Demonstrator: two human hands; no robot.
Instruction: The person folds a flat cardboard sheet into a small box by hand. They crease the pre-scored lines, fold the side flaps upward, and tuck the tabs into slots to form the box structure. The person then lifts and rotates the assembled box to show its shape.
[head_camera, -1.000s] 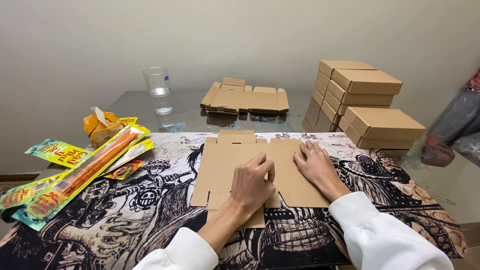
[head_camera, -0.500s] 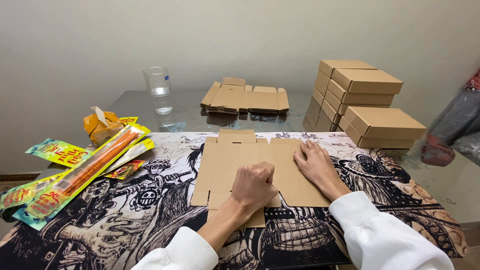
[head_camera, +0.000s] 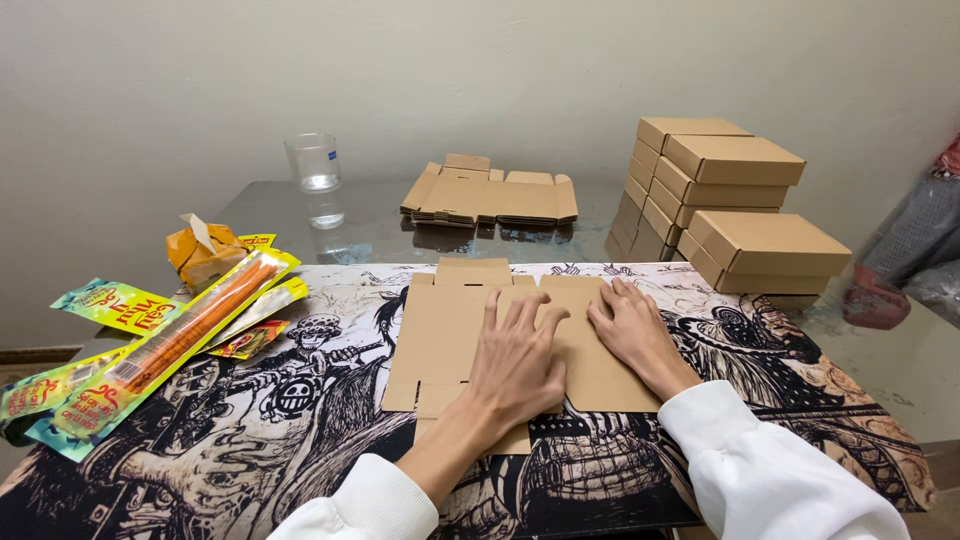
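A flat, unfolded brown cardboard box blank (head_camera: 445, 325) lies on a black-and-white illustrated mat (head_camera: 300, 430) in front of me. My left hand (head_camera: 520, 355) lies flat on its middle, fingers spread, palm down. My right hand (head_camera: 632, 330) presses flat on the blank's right part, fingers pointing away from me. Neither hand grips anything. Both arms wear white sleeves.
A stack of flat box blanks (head_camera: 490, 195) sits at the back centre on the glass table. Folded brown boxes (head_camera: 730, 190) are piled at the right. An empty glass (head_camera: 315, 165) stands back left. Colourful snack packets (head_camera: 150, 335) and an orange bag (head_camera: 200, 255) lie left.
My left hand was curled into a loose fist on the cardboard; its fingers are now stretched out flat. The right hand has stayed in place.
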